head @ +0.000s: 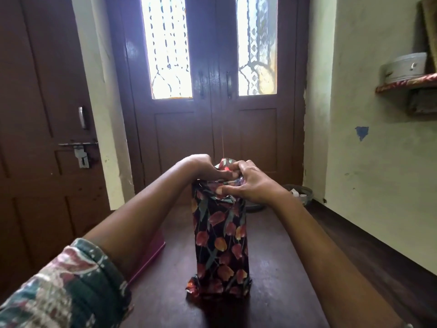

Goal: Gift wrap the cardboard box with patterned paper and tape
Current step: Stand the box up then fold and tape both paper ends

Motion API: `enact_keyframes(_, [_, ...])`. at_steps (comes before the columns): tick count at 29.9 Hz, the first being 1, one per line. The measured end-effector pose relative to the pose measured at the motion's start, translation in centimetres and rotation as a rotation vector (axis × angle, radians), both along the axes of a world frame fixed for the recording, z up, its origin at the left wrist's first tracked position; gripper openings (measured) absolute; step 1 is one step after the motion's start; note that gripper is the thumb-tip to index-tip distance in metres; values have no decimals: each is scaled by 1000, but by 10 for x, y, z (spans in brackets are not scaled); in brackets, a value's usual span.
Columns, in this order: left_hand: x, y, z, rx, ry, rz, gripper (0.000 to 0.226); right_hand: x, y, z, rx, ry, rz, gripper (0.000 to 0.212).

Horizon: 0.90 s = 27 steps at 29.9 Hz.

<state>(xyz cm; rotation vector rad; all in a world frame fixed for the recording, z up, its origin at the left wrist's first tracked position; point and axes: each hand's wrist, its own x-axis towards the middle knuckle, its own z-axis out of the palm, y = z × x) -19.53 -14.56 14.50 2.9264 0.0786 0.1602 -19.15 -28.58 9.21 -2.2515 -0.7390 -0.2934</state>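
A tall box wrapped in dark paper printed with red and orange tulips (221,242) stands upright on the dark wooden table (279,268). Both my hands are at its top end. My left hand (201,168) presses the folded paper flaps down from the left. My right hand (248,181) pinches the paper folds at the top from the right, thumb against the front face. The paper at the bottom end is crumpled against the table. The tape is not clearly visible; something shiny shows between my fingers.
A pink flat object (151,259) lies on the table under my left forearm. A dark round bowl (300,194) sits at the table's far right end. Brown doors (212,119) stand behind the table. A wall shelf (406,84) holds a metal container.
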Motion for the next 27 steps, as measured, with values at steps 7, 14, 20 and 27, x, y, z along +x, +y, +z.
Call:
enact_keyframes(7, [2,8,3,-51,-96,-45,38,-1,-2,-1,0,0,3,75])
enact_keyframes(14, [-7,43,-10,-400,-153,-389,7,3,-6,-1,-66,-23,1,67])
enact_keyframes(20, [-11,53,-22,-386,-95,-431,35,-3,-19,7,125,-54,85,39])
enact_keyframes(27, [-19,52,-18,-314,-50,-405,39,-26,-42,8,-276,-443,55,41])
